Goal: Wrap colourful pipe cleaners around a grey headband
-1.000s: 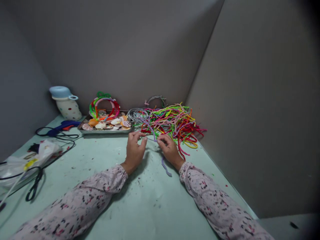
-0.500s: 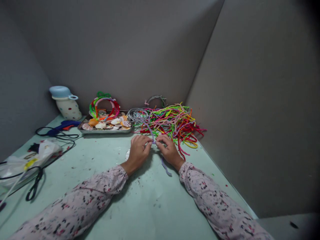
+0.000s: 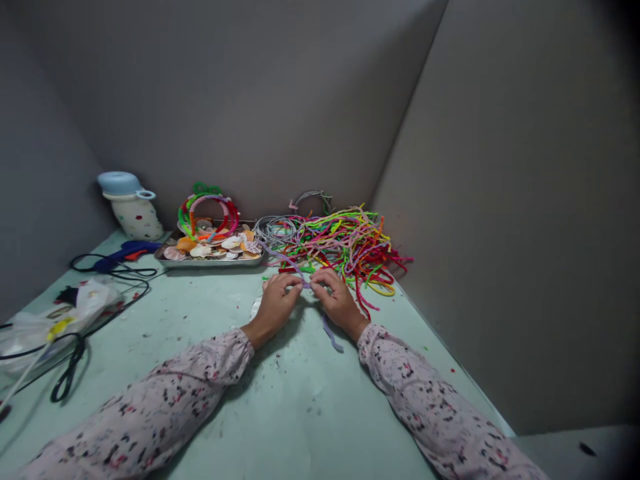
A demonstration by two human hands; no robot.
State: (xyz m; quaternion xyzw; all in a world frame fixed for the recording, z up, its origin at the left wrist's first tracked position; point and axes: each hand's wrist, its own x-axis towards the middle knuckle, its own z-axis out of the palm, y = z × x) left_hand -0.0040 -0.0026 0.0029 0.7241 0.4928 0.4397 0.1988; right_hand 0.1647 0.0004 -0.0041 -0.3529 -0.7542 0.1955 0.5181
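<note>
Between my hands runs a thin fuzzy purple pipe cleaner [image 3: 333, 335]. My left hand [image 3: 281, 293] pinches it between thumb and forefinger, and my right hand [image 3: 334, 297] pinches it just to the right, with a short gap between the fingertips. One end slants up and away to the left past my left fingers; the other hangs below my right hand, near the tabletop. Right behind my hands lies a loose heap of coloured pipe cleaners [image 3: 345, 243]. A whitish piece, partly hidden, lies beside my left hand.
A metal tray [image 3: 215, 264] holds seashells [image 3: 220, 248] and coloured fuzzy rings [image 3: 235, 217]. Grey wire coils [image 3: 275, 230] sit beside it. At the left are a bottle [image 3: 137, 215], a blue glue gun [image 3: 123, 255], black cables [image 3: 75, 373] and a plastic bag [image 3: 95, 297]. Grey partitions enclose the table.
The far end of the purple pipe cleaner has swung down and to the left. My left hand has shifted slightly; my right hand stays in place.
</note>
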